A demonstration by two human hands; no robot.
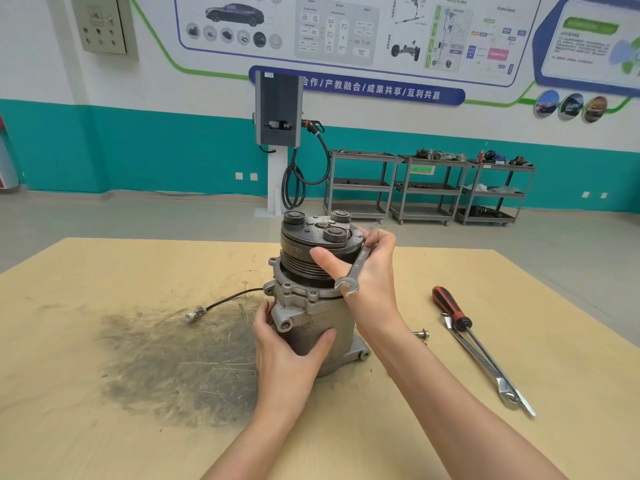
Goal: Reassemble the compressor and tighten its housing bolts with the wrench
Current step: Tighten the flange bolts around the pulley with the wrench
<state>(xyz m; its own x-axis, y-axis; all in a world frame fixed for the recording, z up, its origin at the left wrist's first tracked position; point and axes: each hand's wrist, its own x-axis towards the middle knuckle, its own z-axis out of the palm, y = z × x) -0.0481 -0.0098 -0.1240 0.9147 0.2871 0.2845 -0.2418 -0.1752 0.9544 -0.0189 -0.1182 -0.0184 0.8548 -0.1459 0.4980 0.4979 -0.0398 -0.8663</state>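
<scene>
The wooden table carries the compressor, upright at its middle, pulley end up. The left hand wraps its near lower body, fingers curled around it. The right hand grips the wrench beside the pulley. A screwdriver, 1 long wrench and 1 bolt lie right.

Compressor: stands upright on the counter, grey cast housing below, dark grooved pulley and clutch plate on top. A thin black lead runs from its left side across the counter. Wrench: small, bright steel, open-ended, held tilted against the pulley's right side, open jaw pointing down beside the housing flange.
</scene>
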